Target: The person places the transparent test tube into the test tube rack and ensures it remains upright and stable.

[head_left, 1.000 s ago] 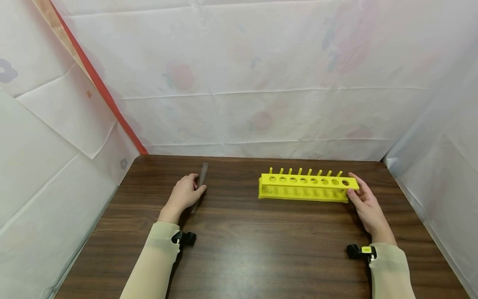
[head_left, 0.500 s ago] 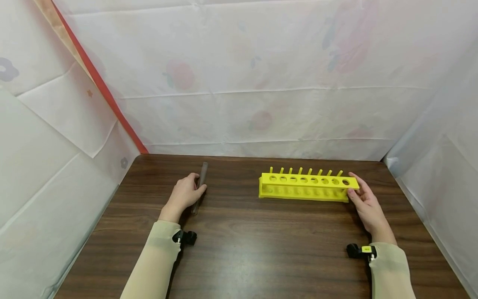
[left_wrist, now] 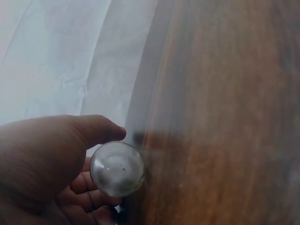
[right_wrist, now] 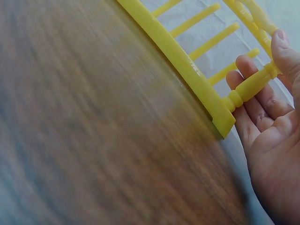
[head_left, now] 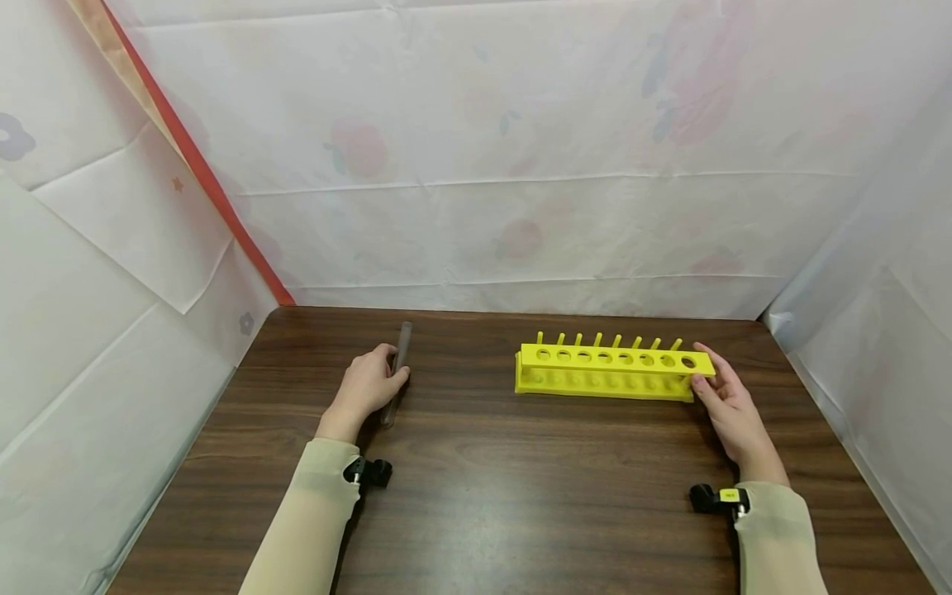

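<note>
Left hand (head_left: 364,387) curls round a glass tube (head_left: 396,372) lying on the table (head_left: 521,487), left of centre. Right hand (head_left: 727,409), fingers straight (thumb too), touches the yellow rack (head_left: 606,373) at its right end.

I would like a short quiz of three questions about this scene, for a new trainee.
1. True or false: the left hand holds the glass test tube that lies on the table.
2. Which end of the yellow rack does the right hand touch? A) its left end B) its right end C) neither
3. Fill in: the rack's holes hold ____ tubes.

Key: 1 true; 2 B; 3 no.
</note>
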